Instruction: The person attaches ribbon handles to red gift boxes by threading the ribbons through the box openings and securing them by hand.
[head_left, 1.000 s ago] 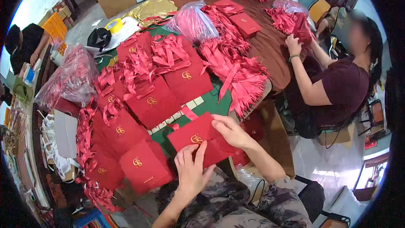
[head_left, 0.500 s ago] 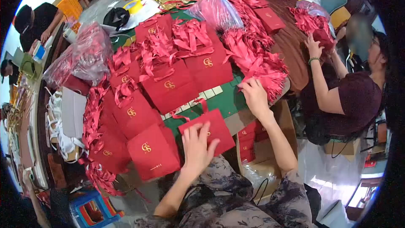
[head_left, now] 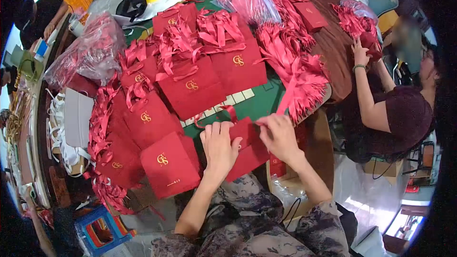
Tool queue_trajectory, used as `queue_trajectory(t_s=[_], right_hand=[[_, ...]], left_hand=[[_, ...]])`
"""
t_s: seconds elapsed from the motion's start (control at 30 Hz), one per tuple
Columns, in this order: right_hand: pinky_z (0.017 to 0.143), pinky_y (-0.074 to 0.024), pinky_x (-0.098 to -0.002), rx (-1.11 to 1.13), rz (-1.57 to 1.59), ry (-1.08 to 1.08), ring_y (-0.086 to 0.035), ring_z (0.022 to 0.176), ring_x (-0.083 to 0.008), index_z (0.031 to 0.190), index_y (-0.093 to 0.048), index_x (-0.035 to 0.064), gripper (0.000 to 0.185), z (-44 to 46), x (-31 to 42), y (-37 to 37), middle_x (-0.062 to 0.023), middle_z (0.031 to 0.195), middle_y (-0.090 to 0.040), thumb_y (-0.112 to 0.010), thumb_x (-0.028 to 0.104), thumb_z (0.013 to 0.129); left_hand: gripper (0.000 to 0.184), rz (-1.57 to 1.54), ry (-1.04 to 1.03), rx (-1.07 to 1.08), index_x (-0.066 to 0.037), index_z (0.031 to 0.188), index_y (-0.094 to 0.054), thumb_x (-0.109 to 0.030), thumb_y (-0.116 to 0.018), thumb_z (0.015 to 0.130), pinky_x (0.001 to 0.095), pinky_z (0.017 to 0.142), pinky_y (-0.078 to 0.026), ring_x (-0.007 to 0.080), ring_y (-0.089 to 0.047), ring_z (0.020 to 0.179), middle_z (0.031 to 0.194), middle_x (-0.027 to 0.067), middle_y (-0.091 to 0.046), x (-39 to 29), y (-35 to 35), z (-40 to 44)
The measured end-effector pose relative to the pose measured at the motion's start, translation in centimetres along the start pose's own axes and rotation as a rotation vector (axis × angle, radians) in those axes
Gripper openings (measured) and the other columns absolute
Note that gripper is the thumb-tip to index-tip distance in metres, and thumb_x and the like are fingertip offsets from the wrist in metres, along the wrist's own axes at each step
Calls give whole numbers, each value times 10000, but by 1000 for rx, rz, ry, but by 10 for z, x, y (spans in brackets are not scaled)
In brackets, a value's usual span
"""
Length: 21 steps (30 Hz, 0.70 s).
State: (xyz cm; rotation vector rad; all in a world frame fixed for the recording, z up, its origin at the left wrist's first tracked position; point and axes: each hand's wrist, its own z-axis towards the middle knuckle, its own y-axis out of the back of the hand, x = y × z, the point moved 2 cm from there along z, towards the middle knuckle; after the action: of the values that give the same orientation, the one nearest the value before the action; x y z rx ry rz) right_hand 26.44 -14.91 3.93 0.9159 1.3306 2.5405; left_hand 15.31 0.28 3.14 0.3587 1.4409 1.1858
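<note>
A small red gift bag (head_left: 249,160) with a gold logo lies in front of me at the table's near edge. My left hand (head_left: 219,148) grips its upper left part, fingers bent over the top and thumb on the front. A loop of red ribbon (head_left: 230,112) rises behind it. Over the bag's right top corner, my right hand (head_left: 281,138) pinches the end of a red ribbon strip, which runs back toward a heap of cut ribbons (head_left: 302,83). Left of my left hand stands another red gift bag (head_left: 170,165).
Several ribboned red bags (head_left: 190,88) crowd the green table top (head_left: 257,104). A plastic-wrapped bundle (head_left: 250,2) lies behind them, another (head_left: 90,50) at left. A cardboard box (head_left: 314,147) stands below right. At right, a co-worker (head_left: 395,109) handles a red item.
My right hand has drawn a ribbon strip from the heap and come left and down to the bag. My left hand has shifted up to the bag's top edge.
</note>
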Motion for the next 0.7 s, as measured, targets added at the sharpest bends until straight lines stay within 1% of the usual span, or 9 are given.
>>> queue_trajectory(t_s=[0.03, 0.1, 0.13, 0.2, 0.27, 0.4, 0.47, 0.57, 0.7], right_hand=[[765, -437, -419, -5, 30, -1, -583, 821, -314, 977, -644, 66, 180, -1, 6, -3, -90, 841, -597, -688, 35, 805], [756, -437, -413, 12, 65, -10, -579, 818, -311, 989, -653, 69, 175, -4, 13, -9, -92, 836, -593, -696, 50, 820], [746, -438, -407, 27, 97, -17, -576, 815, -307, 1001, -662, 73, 171, -5, 15, -12, -93, 830, -588, -703, 66, 835], [737, -435, -397, 15, 94, -14, -570, 797, -302, 999, -672, 74, 163, -8, 18, -17, -89, 826, -587, -715, 86, 842], [786, -448, -419, 55, 122, -85, -585, 852, -311, 1001, -666, 78, 171, -10, 18, -21, -94, 857, -590, -720, 134, 849], [782, -449, -421, 18, 145, -97, -591, 834, -308, 983, -676, 75, 179, -10, 22, -23, -87, 844, -591, -739, 131, 825], [731, -459, -389, -65, 148, -128, -591, 793, -283, 930, -703, 77, 163, -11, 22, -23, -79, 801, -607, -754, 99, 777], [724, -464, -385, -110, 189, -135, -604, 808, -280, 912, -705, 79, 152, -14, 19, -25, -81, 817, -629, -739, 82, 764], [716, -469, -389, -101, 170, -161, -620, 789, -283, 896, -704, 71, 134, -13, 23, -25, -84, 807, -641, -737, 87, 767]], left_hand=[[437, 0, 1, 3, -76, 1092, -609, -156, -822, 719, 426, 872, -388, 310, -534, 1010, 1058, 107, -615, 0, 0, 1], [404, -158, 52, 77, -80, 1074, -603, -125, -808, 729, 416, 862, -395, 298, -579, 950, 981, 95, -657, 1, -1, 1], [404, -157, 52, 78, -80, 1074, -603, -125, -808, 729, 416, 862, -395, 298, -579, 950, 981, 95, -657, 2, -2, 1], [348, -235, 27, 32, -69, 1071, -589, -70, -750, 762, 424, 825, -392, 307, -586, 886, 928, 97, -684, 4, -4, 1], [339, -257, 37, 35, -79, 1071, -601, -61, -743, 764, 425, 822, -395, 305, -594, 885, 929, 90, -689, 7, -7, 1], [311, -298, 48, 31, -94, 1062, -644, -51, -734, 768, 420, 827, -403, 297, -602, 882, 949, 76, -707, 7, -6, 1], [306, -301, 58, 30, -93, 1061, -654, -54, -734, 769, 416, 829, -406, 295, -603, 882, 958, 75, -711, 7, -6, 1], [292, -311, 73, 38, -91, 1053, -666, -58, -735, 771, 410, 830, -410, 289, -604, 878, 966, 71, -718, 7, -5, 0], [280, -315, 76, 52, -89, 1048, -669, -59, -732, 776, 406, 823, -412, 279, -607, 871, 969, 66, -722, 5, -7, 0]])
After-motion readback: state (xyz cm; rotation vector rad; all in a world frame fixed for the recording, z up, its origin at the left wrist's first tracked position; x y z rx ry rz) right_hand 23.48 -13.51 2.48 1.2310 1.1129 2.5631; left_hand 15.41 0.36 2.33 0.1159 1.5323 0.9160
